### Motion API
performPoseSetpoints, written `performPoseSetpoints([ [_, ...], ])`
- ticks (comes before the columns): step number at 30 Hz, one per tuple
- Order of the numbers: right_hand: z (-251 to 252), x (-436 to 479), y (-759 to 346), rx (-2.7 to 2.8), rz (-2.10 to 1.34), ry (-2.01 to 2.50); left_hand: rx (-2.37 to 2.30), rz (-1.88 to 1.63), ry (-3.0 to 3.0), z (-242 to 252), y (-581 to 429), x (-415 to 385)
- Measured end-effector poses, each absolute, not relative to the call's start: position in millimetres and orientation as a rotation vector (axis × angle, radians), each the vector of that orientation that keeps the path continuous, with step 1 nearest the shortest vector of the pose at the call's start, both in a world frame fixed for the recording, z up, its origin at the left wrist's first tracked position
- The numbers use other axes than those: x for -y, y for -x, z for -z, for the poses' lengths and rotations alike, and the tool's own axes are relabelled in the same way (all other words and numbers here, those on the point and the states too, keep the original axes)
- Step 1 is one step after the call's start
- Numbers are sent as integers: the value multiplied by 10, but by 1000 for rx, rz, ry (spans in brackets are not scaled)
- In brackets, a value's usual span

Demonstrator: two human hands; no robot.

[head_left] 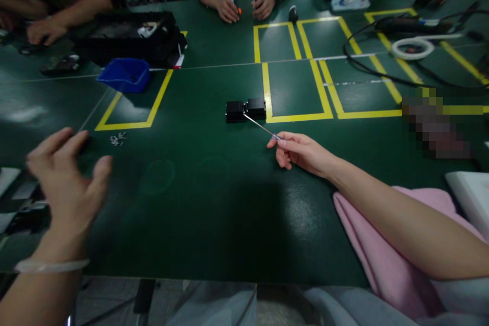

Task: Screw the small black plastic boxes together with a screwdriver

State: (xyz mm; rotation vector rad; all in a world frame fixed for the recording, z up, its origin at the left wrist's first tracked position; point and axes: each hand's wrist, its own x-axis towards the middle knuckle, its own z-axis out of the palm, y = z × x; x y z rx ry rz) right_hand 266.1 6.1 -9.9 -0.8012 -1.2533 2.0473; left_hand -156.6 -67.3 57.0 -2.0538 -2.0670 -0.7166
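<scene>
My right hand pinches a slim metal tool between thumb and fingers; its exact kind is too small to tell. The far tip of that tool reaches the gap between two small black blocks, which lie side by side on the green table. Raised over the table's left side, my left hand has its fingers spread and curved, with nothing visible in it. Just right of its fingertips lies a small pile of silvery pieces, which look like screws.
Beyond the pile sit a blue bin and a large black case. A pink cloth lies under my right forearm. Black cable and a white coil lie at the right. Other people's hands rest across the table.
</scene>
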Motion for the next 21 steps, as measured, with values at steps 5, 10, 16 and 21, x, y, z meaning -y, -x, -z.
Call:
performPoseSetpoints([
  [5, 99, -56, -2661, 1252, -2035, 805, 1570, 673, 2521, -290, 857, -76],
  [10, 104, -58, -2655, 1244, -2028, 815, 1479, 717, 2754, -43, 320, -784],
  [16, 91, -57, -2648, 1244, -2035, 821, 1656, 664, 2920, 86, 271, -1096],
  [21, 97, -54, -2657, 1251, -2031, 817, 1681, 576, 2916, 54, 267, -1031],
])
